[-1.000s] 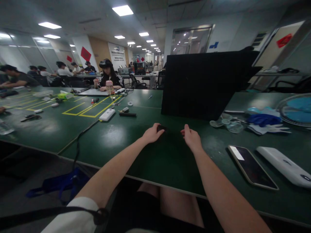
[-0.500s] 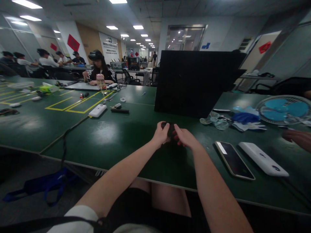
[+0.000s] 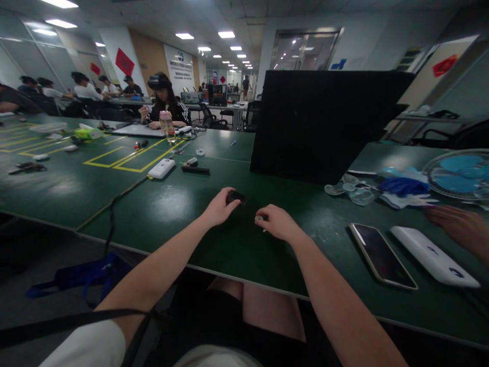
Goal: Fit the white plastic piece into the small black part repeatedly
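A black case (image 3: pixel 237 198) is being gripped between thumb and fingers of the left hand (image 3: pixel 219 209), at the near middle of the table (image 3: pixel 160 229); whether the table is being touched cannot be told. Just to its right, a small white piece (image 3: pixel 259 218) is being pinched by the right hand (image 3: pixel 278 223), and the two items are being held apart. Farther left, a white box (image 3: pixel 162 168) is being flanked by a black bar (image 3: pixel 196 170). Beyond the hands, the view is being blocked by a black panel (image 3: pixel 321 125). On the near right, a phone (image 3: pixel 383 256) is being flanked by a white device (image 3: pixel 434 256), with another person's hand (image 3: pixel 460 227) being held just beyond.
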`<state>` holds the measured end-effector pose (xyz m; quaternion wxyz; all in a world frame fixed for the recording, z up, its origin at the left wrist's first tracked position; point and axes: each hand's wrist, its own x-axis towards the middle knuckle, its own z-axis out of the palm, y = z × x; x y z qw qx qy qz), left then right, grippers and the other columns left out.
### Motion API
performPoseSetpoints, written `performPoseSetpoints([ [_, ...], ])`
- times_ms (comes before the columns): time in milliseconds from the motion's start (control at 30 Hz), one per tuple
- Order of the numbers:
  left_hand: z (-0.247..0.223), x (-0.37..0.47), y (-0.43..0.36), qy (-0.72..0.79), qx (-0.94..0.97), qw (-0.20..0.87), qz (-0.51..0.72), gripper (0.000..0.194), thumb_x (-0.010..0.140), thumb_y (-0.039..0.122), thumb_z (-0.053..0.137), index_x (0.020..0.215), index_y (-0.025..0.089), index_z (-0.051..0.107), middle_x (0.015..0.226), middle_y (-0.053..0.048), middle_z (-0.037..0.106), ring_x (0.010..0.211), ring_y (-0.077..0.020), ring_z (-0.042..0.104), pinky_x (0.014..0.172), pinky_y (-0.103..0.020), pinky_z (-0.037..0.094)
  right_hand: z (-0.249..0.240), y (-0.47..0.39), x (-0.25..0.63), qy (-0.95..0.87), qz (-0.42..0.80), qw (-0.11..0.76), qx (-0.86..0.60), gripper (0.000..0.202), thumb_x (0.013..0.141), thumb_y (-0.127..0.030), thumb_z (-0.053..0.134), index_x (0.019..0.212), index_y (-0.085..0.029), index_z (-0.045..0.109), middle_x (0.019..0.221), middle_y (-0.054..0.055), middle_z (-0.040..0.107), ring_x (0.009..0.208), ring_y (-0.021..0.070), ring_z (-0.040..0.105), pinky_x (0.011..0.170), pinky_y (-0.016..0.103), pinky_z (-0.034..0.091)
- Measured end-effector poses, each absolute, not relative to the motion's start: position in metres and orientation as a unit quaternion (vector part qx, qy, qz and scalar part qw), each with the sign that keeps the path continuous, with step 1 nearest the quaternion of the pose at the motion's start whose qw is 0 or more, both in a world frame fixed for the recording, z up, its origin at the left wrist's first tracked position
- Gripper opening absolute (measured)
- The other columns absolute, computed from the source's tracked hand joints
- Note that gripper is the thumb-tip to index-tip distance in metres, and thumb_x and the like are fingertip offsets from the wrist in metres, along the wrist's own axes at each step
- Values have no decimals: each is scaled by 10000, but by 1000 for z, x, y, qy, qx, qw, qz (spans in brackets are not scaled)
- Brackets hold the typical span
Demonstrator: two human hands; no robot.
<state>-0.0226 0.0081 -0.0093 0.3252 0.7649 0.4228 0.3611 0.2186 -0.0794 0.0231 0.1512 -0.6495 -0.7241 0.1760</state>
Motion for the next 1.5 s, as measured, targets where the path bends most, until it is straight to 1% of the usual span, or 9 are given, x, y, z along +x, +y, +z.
performPoseSetpoints([
  [167, -4, -17, -3, 379, 827, 282, 306, 559, 839, 322, 733, 1365, 234, 565, 1291, -99, 667, 1156, -266, 644, 1026, -423, 520, 23, -76, 218, -667, 216, 243, -671, 203, 870, -349, 692, 1032, -238, 744, 1024, 37, 709, 873, 192, 650, 741, 329, 530],
  [333, -3, -15, -8, 393, 834, 271, 276, 541, 835, 283, 725, 1357, 269, 582, 1271, -69, 693, 1127, -257, 666, 992, -409, 538, 26, -75, 212, -643, 150, 351, -664, 238, 892, -400, 678, 1032, -235, 776, 1124, 61, 680, 876, 193, 641, 761, 350, 541],
  [500, -5, -13, -8, 384, 845, 262, 265, 530, 820, 331, 740, 1329, 278, 601, 1243, -59, 712, 1103, -260, 679, 974, -410, 544, 27, -76, 191, -741, 136, 273, -599, 243, 969, -397, 596, 1083, -272, 771, 1035, 45, 705, 900, 208, 642, 796, 361, 511],
  [667, -8, -12, -7, 375, 848, 262, 268, 515, 802, 346, 755, 1296, 282, 622, 1207, -49, 726, 1067, -252, 691, 956, -397, 555, 26, -74, 181, -762, 58, 216, -607, 250, 1013, -409, 540, 1069, -286, 750, 989, 48, 705, 860, 212, 636, 742, 348, 446],
  [1033, -5, -11, -9, 366, 852, 259, 270, 506, 799, 347, 747, 1288, 281, 633, 1159, -48, 737, 1014, -254, 704, 916, -397, 565, 26, -73, 186, -779, 41, 206, -591, 217, 996, -371, 565, 982, -291, 766, 1069, 37, 657, 832, 187, 606, 694, 345, 488],
  [1167, -4, -11, -9, 370, 851, 253, 273, 513, 797, 344, 754, 1291, 277, 630, 1175, -49, 732, 1038, -259, 700, 938, -401, 558, 25, -69, 195, -754, 50, 259, -602, 223, 974, -397, 593, 1050, -256, 748, 1104, 65, 657, 876, 211, 620, 739, 365, 510],
  [1267, -2, -11, -10, 381, 850, 246, 267, 523, 795, 348, 760, 1296, 284, 623, 1170, -47, 732, 1048, -262, 696, 946, -401, 554, 25, -66, 207, -701, 62, 291, -649, 290, 974, -464, 578, 1029, -229, 739, 1039, 84, 673, 881, 229, 626, 760, 377, 518],
  [1400, 0, -11, -10, 389, 848, 246, 263, 494, 818, 368, 736, 1290, 275, 621, 1176, -54, 729, 1044, -264, 692, 912, -393, 559, 22, -67, 218, -679, 119, 234, -686, 303, 934, -497, 616, 957, -227, 752, 1021, 84, 686, 857, 233, 634, 719, 369, 514],
  [1500, 0, -13, -10, 404, 842, 240, 265, 490, 818, 365, 737, 1285, 271, 624, 1179, -58, 728, 1039, -265, 692, 898, -384, 559, 22, -71, 220, -708, 162, 188, -662, 299, 867, -484, 692, 1040, -251, 764, 1082, 71, 693, 893, 241, 646, 722, 361, 513],
])
